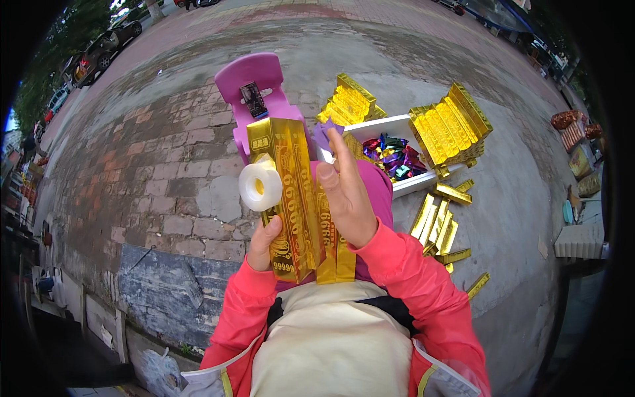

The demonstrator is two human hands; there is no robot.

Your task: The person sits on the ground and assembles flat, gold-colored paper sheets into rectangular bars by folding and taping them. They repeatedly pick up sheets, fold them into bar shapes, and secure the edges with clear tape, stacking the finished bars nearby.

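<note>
A long, gold foil paper bar (294, 218), printed and folded box-like, rests upright along my lap. My left hand (263, 245) holds its lower left side, the thumb showing and the other fingers hidden. A roll of clear tape (260, 187) sits against the bar's left face. My right hand (347, 198) is held edge-on at the bar's right, its visible fingers stretched out. Beneath that hand another strip of gold paper (336, 264) lies on my lap. Beside my right fingertips is a piece of purple foil (323, 136); whether it touches them I cannot tell.
Ahead stands a pink plastic chair (248, 69) with a phone (253, 99) on it. A white box (418, 182) at the right holds colourful foil pieces (397, 157). Stacked gold bars (450, 129) and more stacks (350, 102) surround it; loose gold bars (433, 225) lie on the pavement.
</note>
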